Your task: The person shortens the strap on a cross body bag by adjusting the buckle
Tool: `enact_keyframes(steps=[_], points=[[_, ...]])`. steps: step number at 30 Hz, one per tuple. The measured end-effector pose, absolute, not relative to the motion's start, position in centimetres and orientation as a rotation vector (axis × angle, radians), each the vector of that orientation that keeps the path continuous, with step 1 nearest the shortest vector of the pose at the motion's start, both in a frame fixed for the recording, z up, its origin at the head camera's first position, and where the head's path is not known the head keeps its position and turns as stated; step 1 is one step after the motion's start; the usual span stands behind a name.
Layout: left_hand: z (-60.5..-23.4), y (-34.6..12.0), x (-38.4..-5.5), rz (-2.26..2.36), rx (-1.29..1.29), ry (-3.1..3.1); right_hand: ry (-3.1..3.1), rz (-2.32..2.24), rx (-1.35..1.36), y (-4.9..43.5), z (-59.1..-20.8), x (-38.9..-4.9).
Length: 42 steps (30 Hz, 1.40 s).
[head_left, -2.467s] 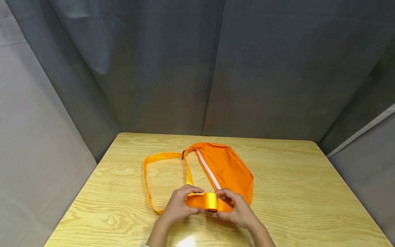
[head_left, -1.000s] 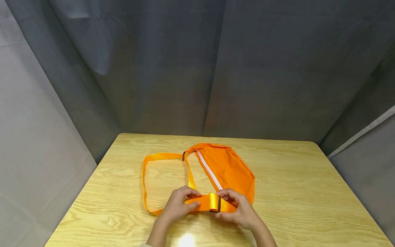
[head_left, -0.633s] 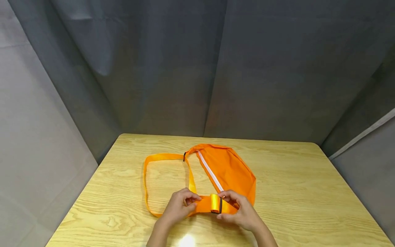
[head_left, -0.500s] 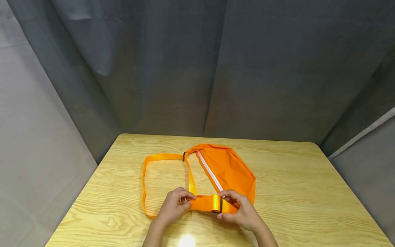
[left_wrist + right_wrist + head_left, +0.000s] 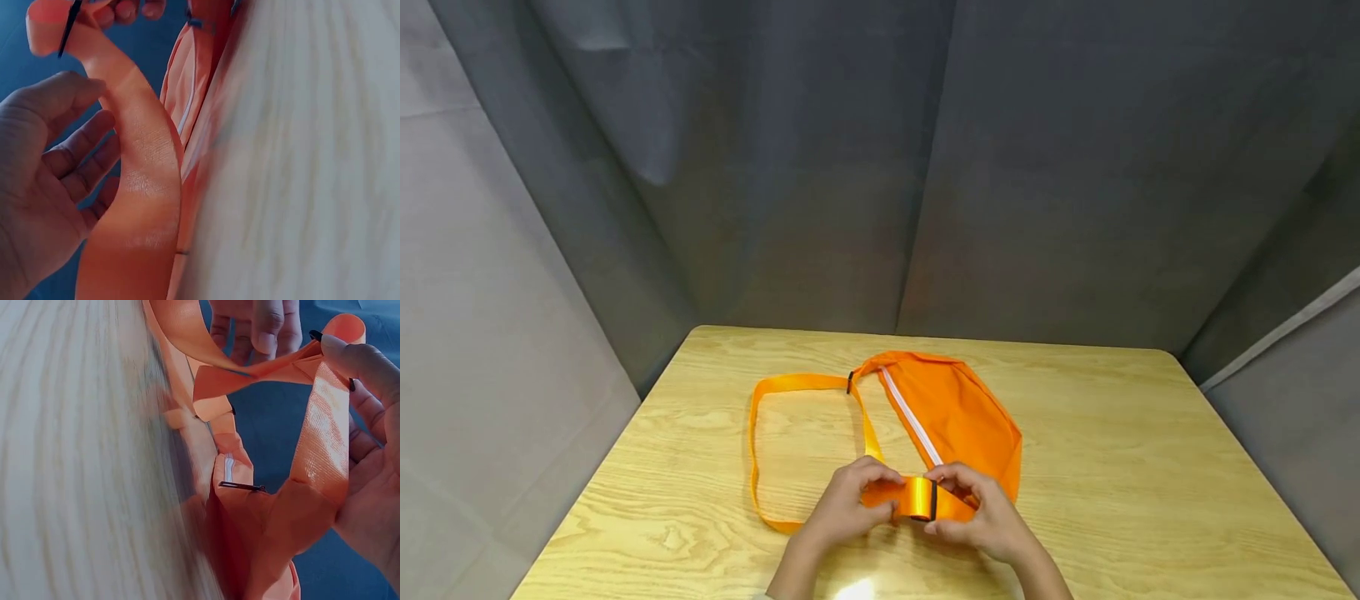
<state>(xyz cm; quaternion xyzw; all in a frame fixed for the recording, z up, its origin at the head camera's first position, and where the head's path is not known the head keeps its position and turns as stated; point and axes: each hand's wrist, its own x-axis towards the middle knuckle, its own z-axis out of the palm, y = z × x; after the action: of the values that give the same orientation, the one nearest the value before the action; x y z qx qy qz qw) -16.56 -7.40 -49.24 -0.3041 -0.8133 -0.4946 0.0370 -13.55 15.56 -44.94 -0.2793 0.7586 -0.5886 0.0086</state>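
An orange sling bag [image 5: 973,421] with a white zip [image 5: 910,417] lies on the table. At the front, my right hand [image 5: 981,512] pinches its strap by the black slider buckle [image 5: 933,502], with the thumb at one end of the buckle in the right wrist view. A short strap loop [image 5: 917,498] bulges out left of the buckle. My left hand [image 5: 852,507] holds the orange strap [image 5: 147,156] just left of that loop, its fingers curved at the strap's edge. Hidden behind the hands is part of the strap.
The rest of the strap [image 5: 753,454] runs in a wide loop across the wooden table [image 5: 1120,467] to a second black buckle [image 5: 850,382] at the bag's upper end. Grey cloth walls [image 5: 1037,167] stand around the table. A dark zip pull [image 5: 240,486] shows on the bag.
My left hand slid left along the strap until half a second ago, then came back right towards the buckle. The loop narrowed and is now wider again. My right hand has stayed nearly in place.
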Motion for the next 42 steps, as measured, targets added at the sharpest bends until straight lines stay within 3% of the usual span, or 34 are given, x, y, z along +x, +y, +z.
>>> enact_keyframes(steps=[8, 24, 42], points=[[-49.4, -6.9, -16.2, -1.565, -0.99, -2.439, 2.386, -1.829, -0.843, 15.7, -45.2, -13.5], [-46.8, -9.6, -15.4, -1.535, -0.788, -2.53, 2.429, -1.835, -0.863, 16.1, -45.3, -13.5], [-48.3, -6.2, -16.4, -1.587, -0.993, -2.507, 2.423, -1.832, -0.861, 16.0, -44.9, -13.6]])
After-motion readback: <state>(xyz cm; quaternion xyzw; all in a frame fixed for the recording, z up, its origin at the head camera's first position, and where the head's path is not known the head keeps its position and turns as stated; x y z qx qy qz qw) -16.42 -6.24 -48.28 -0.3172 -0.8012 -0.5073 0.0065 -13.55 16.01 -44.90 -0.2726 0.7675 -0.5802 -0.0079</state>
